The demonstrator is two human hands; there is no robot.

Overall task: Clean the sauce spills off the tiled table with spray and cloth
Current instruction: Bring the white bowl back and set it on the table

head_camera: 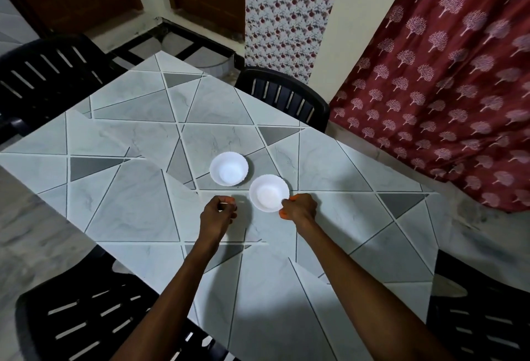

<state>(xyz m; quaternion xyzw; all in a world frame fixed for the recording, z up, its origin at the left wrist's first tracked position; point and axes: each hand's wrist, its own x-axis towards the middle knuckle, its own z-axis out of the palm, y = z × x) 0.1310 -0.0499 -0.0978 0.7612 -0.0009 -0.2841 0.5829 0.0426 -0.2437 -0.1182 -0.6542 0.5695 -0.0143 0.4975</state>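
The tiled table [137, 211] has grey and white triangles with dark grout lines. Two small white bowls stand near its middle: the far bowl [228, 172] and the near bowl [268, 193], both looking white inside. My right hand [301, 208] pinches the near bowl's right rim. Just left of that bowl, my left hand [218, 213] hovers low over the tiles with its fingers curled. It seems to pinch a small pale thing [225, 203] that is too small to identify. I see no spray bottle or cloth.
Black slatted plastic chairs stand around the table: far left [48, 74], far side [284, 97], near left [86, 320] and near right [481, 317]. A maroon tree-print curtain [447, 82] hangs to the right. Marble floor lies on the left.
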